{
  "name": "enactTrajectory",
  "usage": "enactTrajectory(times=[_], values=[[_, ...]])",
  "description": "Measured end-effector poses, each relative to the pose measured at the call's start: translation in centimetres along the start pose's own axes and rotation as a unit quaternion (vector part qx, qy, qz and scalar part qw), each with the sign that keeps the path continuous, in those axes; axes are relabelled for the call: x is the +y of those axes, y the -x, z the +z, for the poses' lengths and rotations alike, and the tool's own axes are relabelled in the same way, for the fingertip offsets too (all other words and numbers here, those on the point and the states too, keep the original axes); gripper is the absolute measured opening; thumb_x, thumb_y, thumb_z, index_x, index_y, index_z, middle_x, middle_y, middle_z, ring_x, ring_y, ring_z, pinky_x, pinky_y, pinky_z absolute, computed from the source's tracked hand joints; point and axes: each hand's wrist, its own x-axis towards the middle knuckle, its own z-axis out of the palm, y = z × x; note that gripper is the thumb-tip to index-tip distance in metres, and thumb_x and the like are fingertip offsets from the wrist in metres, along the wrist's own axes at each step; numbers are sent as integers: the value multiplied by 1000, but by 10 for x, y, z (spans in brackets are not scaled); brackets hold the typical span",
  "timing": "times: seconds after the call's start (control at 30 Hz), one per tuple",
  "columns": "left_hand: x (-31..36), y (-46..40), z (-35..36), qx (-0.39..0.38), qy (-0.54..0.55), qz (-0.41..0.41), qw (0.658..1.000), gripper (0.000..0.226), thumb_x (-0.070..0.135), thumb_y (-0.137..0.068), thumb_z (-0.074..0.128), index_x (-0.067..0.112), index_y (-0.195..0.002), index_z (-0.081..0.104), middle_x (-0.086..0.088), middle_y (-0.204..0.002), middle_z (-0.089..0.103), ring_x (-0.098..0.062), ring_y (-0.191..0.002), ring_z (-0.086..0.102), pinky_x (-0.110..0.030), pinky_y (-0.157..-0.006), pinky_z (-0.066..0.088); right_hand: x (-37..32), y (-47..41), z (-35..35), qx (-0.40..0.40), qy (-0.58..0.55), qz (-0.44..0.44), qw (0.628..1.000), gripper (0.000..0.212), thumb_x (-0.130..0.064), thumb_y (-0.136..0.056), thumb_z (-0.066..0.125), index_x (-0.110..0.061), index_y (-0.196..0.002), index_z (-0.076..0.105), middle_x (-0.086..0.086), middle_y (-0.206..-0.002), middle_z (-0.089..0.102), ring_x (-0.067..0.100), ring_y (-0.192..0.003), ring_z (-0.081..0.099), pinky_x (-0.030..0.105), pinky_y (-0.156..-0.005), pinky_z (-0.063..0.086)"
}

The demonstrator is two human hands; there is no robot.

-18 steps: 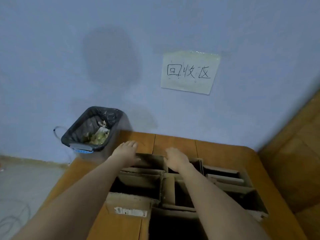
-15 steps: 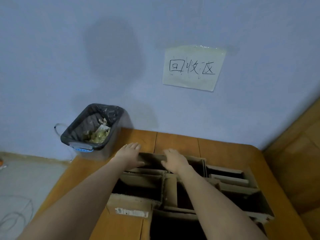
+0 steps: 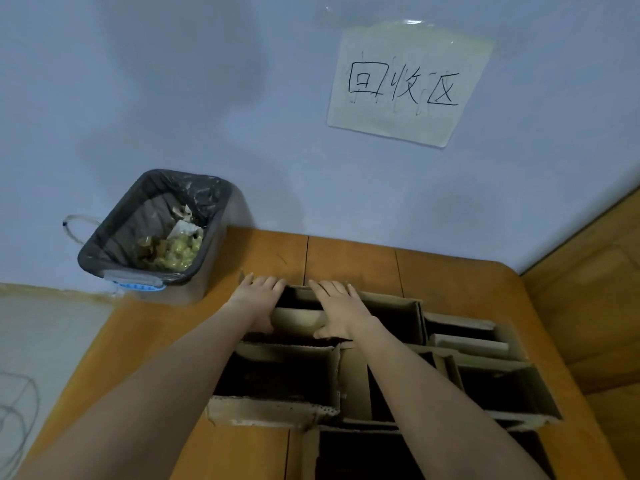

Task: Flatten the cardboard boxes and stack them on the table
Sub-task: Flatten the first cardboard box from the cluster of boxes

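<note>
Several open brown cardboard boxes stand packed together on the wooden table [image 3: 349, 265]. My two hands are on the far-left box [image 3: 398, 317], side by side. My left hand [image 3: 258, 301] lies over the box's far rim near its left corner, thumb down inside. My right hand [image 3: 337, 306] lies over the same rim a little to the right, with its thumb against an inner flap [image 3: 294, 320]. A second box [image 3: 277, 410] stands open below my left forearm. More boxes [image 3: 502, 386] fill the right side.
A grey waste bin [image 3: 104, 251] with a black liner and rubbish stands on the floor left of the table, against the blue wall. A handwritten paper sign [image 3: 405, 84] hangs on the wall. Wooden furniture [image 3: 588, 306] borders the table's right side.
Both hands have slid slightly forward over the far box's rim and their thumbs have dropped inside. My head has moved closer, so the table looks larger.
</note>
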Motion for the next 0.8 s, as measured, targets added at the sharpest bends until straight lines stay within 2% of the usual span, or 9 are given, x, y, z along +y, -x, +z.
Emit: enactTrajectory(times=[0.1, 0.2, 0.3, 0.37, 0.43, 0.57, 0.7, 0.8], values=[[1, -4, 9, -2, -34, 0, 999, 112, 53, -77, 71, 15, -154, -2, -7, -154, 20, -28, -140, 22, -46, -115, 21, -2, -6, 0, -2, 93, -8, 996, 114, -50, -73, 73, -18, -153, -2, 4, -153, 22, 23, -144, 11, 59, -112, -14], [0, -7, 13, -12, -61, -2, 998, 117, 59, -76, 69, 16, -153, -8, -7, -154, 16, -30, -139, 22, -50, -112, 25, -4, -10, 0, -15, 137, -21, 990, 119, -52, -72, 73, -13, -152, -6, 7, -154, 22, 24, -145, 7, 58, -111, -18], [-2, -11, 11, -16, -57, -3, 998, 118, 60, -72, 71, 19, -153, -4, -7, -152, 22, -31, -135, 28, -50, -108, 30, -7, -13, -2, -36, 114, -12, 993, 123, -52, -71, 74, -10, -151, -9, 10, -154, 21, 26, -145, 10, 51, -117, -7], [-2, -13, 13, -25, -54, 5, 998, 113, 60, -72, 72, 23, -152, 2, -7, -148, 30, -32, -130, 34, -46, -102, 35, -12, -15, 0, -57, 104, -17, 993, 120, -49, -73, 75, -10, -151, -8, 12, -151, 26, 28, -141, 21, 47, -118, 5], [0, -14, 19, -35, -58, 12, 998, 110, 62, -72, 70, 26, -152, 3, -7, -146, 34, -33, -128, 38, -46, -99, 36, -19, -16, 5, -71, 100, -25, 992, 115, -42, -74, 75, -14, -152, -6, 14, -147, 31, 31, -135, 31, 45, -117, 15], [-1, -14, 22, -31, -41, 21, 998, 111, 60, -70, 72, 29, -152, 3, -6, -143, 37, -32, -123, 44, -44, -98, 39, -24, -19, 5, -89, 76, -15, 993, 112, -34, -75, 76, -20, -152, -5, 16, -143, 33, 35, -131, 35, 46, -113, 26], [-2, -11, 17, -12, -28, 13, 999, 109, 55, -73, 73, 27, -152, 4, -7, -145, 35, -32, -125, 41, -44, -100, 39, -24, -18, 1, -62, 63, -12, 996, 107, -35, -74, 76, -23, -151, 3, 16, -139, 36, 36, -127, 37, 46, -108, 33], [-3, -1, 3, 38, -38, -1, 999, 107, 55, -73, 70, 26, -151, 3, -8, -146, 32, -34, -127, 37, -45, -104, 36, -26, -13, -8, 5, 77, -7, 997, 105, -36, -70, 76, -24, -149, 8, 14, -137, 37, 34, -125, 38, 45, -107, 33]])
